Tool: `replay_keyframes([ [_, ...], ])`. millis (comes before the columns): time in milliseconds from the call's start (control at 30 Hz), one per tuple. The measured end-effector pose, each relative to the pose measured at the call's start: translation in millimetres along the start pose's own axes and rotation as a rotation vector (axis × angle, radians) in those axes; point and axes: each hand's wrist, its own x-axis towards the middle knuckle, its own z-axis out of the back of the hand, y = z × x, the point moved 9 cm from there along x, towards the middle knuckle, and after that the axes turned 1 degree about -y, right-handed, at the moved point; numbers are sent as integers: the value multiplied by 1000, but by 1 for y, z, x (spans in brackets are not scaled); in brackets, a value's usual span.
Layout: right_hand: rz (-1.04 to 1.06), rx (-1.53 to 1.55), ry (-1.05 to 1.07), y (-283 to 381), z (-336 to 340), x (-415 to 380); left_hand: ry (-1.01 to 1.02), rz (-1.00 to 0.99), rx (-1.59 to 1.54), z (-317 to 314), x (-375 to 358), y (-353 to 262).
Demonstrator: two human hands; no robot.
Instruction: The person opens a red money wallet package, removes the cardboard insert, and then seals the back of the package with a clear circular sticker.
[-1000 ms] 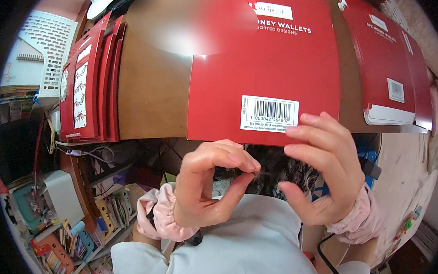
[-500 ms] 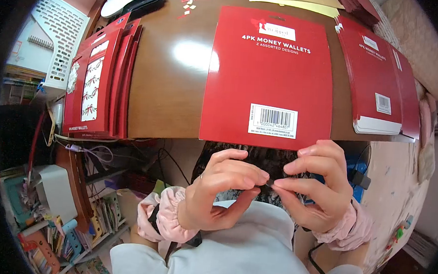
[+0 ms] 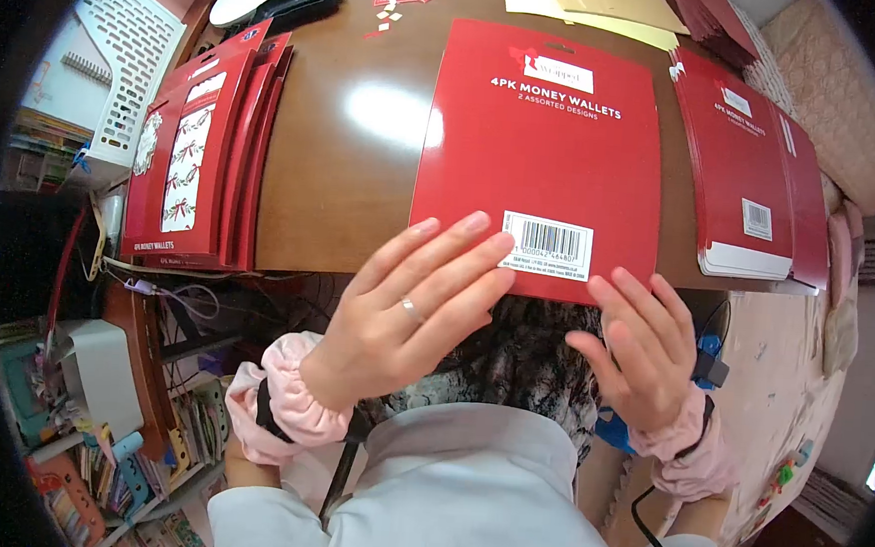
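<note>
A flat red pack (image 3: 539, 169) printed "4PK MONEY WALLETS" lies on the brown table (image 3: 338, 187), its barcode label near the front edge. Over its lower left part is my left hand (image 3: 410, 307), fingers stretched out and a ring on one finger; whether the fingertips touch the pack cannot be made out. My right hand (image 3: 643, 346) is at the pack's lower right corner with fingers spread, holding nothing. Pink scrunchie cuffs circle both wrists.
Red packs with patterned windows (image 3: 189, 158) stand stacked at the left. More red packs (image 3: 749, 172) and white cards lie at the right. Yellow envelopes (image 3: 614, 4), a black case (image 3: 296, 2) and paper scraps are at the back. A white perforated basket (image 3: 130, 64) is far left.
Both hands have opened from finger-to-thumb poses near each other. My left hand has moved up over the pack's lower edge, and the hands are farther apart.
</note>
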Motion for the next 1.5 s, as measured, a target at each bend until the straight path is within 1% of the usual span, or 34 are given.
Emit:
replay_keyframes([
  [33,12,-65,96,-1,-8,2,56,-27,40,-10,0,-1],
  [67,13,-67,95,-6,-11,1,112,-54,81,-20,0,-1],
  [133,132,-18,51,-4,-16,-2,82,-76,109,-21,1,-2],
  [167,181,-25,79,0,-13,1,85,-114,154,-19,1,-5],
  [200,185,-27,79,0,-8,4,86,-152,201,-18,2,-9],
  [267,255,49,3,8,10,6,49,-180,219,-8,7,-15],
  [333,262,29,8,11,14,18,-2,-242,196,5,10,-23],
  [400,139,28,9,0,12,31,-32,-266,179,16,16,-28],
  [433,138,73,11,-2,17,31,-28,-281,172,21,20,-30],
  [467,151,54,0,-2,25,31,-28,-296,167,25,24,-34],
  [533,328,106,-130,9,48,29,-68,-333,176,37,28,-42],
  [567,358,100,-199,14,61,35,-80,-337,196,46,33,-46],
  [600,372,77,-213,16,69,40,-94,-342,214,57,38,-51],
  [667,417,133,-282,19,92,47,-140,-321,240,80,50,-59],
  [700,409,101,-317,20,101,53,-185,-334,263,92,58,-62],
  [733,428,75,-330,25,110,59,-203,-308,222,102,65,-63],
  [800,267,59,-328,21,127,76,-227,-270,178,115,79,-63],
  [833,202,28,-381,24,136,82,-236,-248,146,118,84,-61],
  [867,216,9,-394,25,137,82,-252,-268,154,119,88,-62],
  [967,104,104,-443,11,140,86,-262,-252,60,117,96,-52],
  [1100,118,86,-508,7,143,88,-271,-249,17,114,100,-47],
  [1300,48,94,-467,-9,151,95,-265,-209,-1,119,118,-46],
  [1367,7,145,-437,-17,150,99,-259,-204,-13,118,122,-43],
  [1500,19,156,-414,-21,157,104,-217,-203,-27,122,130,-44],
])
